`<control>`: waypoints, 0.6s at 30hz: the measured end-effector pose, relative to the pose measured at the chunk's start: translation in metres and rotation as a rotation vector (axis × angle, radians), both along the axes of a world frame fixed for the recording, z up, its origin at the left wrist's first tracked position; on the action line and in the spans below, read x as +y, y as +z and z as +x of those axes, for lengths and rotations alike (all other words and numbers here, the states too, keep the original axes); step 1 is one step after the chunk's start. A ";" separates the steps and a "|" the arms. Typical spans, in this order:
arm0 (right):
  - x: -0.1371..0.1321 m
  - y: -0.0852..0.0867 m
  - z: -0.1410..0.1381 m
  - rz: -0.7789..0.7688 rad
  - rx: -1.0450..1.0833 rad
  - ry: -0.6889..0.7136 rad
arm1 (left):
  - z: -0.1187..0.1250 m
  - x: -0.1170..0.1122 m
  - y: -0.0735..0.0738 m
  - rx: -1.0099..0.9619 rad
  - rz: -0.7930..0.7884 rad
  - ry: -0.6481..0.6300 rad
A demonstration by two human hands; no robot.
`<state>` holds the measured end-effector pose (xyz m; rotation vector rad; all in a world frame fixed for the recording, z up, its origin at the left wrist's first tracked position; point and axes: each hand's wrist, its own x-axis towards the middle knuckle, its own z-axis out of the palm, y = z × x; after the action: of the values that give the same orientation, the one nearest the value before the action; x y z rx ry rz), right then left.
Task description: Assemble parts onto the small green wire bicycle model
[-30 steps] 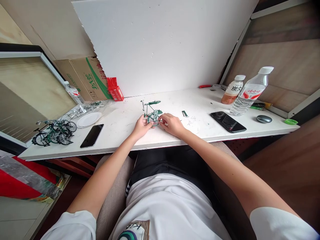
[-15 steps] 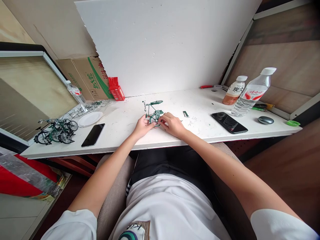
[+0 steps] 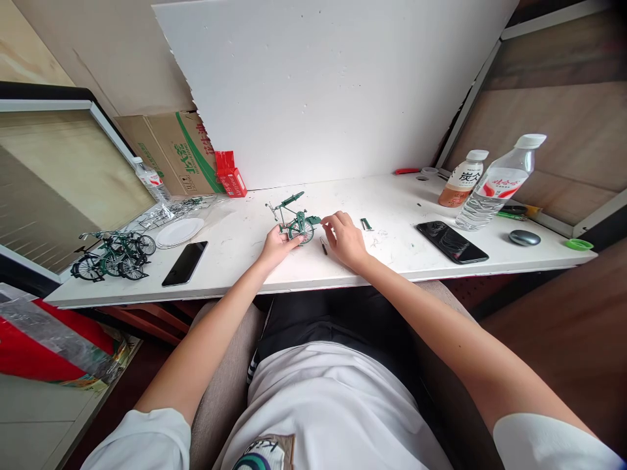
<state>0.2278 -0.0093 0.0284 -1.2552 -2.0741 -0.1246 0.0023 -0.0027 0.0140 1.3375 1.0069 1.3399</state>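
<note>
Holding a green model bicycle [image 3: 295, 224] upright on the white table [image 3: 406, 254]: left hand [image 3: 278, 245], fingers curled about the near wheel and closed on it. Hovering just right of the bicycle's rear end: right hand [image 3: 347, 239], fingers bent, thumb and forefinger tips drawn close together; impossible to tell whether pinching anything. Lying between the two hands: small dark pin-like tool [image 3: 324, 246]. Just beyond the right hand: small green part [image 3: 363, 224]. Farther right: black phone [image 3: 451, 241], clear water bottle [image 3: 497, 184], brown drink bottle [image 3: 463, 177], dark mouse [image 3: 524, 237]. Left of the left hand: second phone [image 3: 185, 263], white plate [image 3: 179, 232] and, well apart, finished green bicycles [image 3: 112, 254].
</note>
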 end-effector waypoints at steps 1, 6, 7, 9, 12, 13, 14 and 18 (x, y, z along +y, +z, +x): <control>0.003 -0.001 0.001 0.016 0.011 -0.033 | 0.000 -0.001 0.001 -0.015 0.002 0.010; 0.015 -0.002 0.012 -0.067 -0.075 -0.153 | -0.002 -0.001 0.000 -0.058 0.016 0.012; 0.016 0.000 0.014 -0.105 -0.105 -0.147 | -0.002 0.000 -0.001 -0.065 0.021 0.014; 0.016 0.005 0.019 -0.184 -0.170 -0.087 | -0.003 0.002 -0.003 -0.074 0.031 0.020; 0.015 0.013 0.027 -0.293 -0.198 0.048 | -0.004 0.004 -0.006 -0.070 0.032 0.032; 0.015 0.016 0.029 -0.316 -0.187 0.083 | -0.004 0.004 -0.006 -0.067 0.030 0.036; 0.015 0.017 0.031 -0.334 -0.178 0.111 | -0.004 0.004 -0.006 -0.066 0.028 0.039; 0.014 0.020 0.033 -0.334 -0.210 0.133 | -0.003 0.004 -0.007 -0.067 0.014 0.040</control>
<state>0.2606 0.0043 0.0487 -1.3390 -2.4272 0.1639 -0.0011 0.0011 0.0072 1.2800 0.9857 1.4150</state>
